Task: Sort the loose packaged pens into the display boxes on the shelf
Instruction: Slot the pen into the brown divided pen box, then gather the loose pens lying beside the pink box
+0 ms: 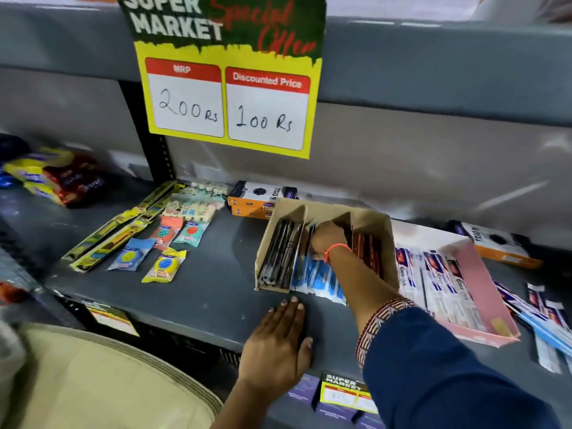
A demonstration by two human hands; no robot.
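A brown cardboard display box (376,226) with three slots stands on the grey shelf (201,286). Its left slot holds black packaged pens (280,255), the middle slot blue packaged pens (317,274), the right slot red packaged pens (366,247). My right hand (328,239) reaches into the middle slot, fingers curled on the blue pens near the back. My left hand (277,342) lies flat, fingers apart, on the shelf's front edge. To the right, a pink display box (483,283) holds white packaged pens. Loose packaged pens (544,317) lie at the far right.
Orange-and-white boxes (258,199) stand behind the brown box, another one (498,244) at the right. Small packets (164,264) and long yellow packs (111,233) lie on the left. A yellow price sign (229,97) hangs above. Snack bags (58,178) sit far left.
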